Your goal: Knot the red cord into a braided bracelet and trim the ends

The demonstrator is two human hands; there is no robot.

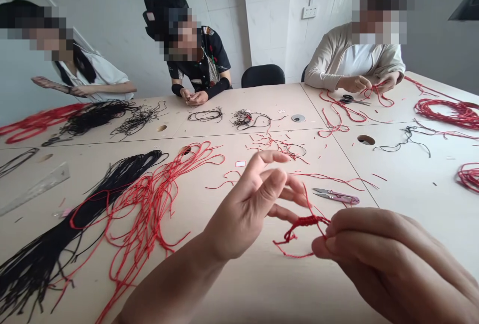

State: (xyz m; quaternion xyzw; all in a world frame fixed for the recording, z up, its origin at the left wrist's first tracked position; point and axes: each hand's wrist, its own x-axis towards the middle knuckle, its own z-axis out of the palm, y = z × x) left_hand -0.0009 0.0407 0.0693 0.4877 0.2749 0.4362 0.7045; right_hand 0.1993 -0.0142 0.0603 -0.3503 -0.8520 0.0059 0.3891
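Note:
A red knotted cord piece (307,221) with a thick wrapped section and a thin twisted loop hangs over the table, front right of centre. My right hand (377,244) pinches its right end between thumb and fingers. Just left of it, my left hand (258,199) is raised with fingers apart and curved. A thin red strand rises from the knotted part beside my left fingertips; whether they touch it I cannot tell. Behind my right hand lie thread snips (337,196) with a pinkish handle.
Black cords (90,204) and tangled red cords (149,199) cover the left of the table (209,294). Red scraps lie beyond my hands. Red coils (447,113) sit at the right. Three people are across the table, one with black scissors (348,99) nearby.

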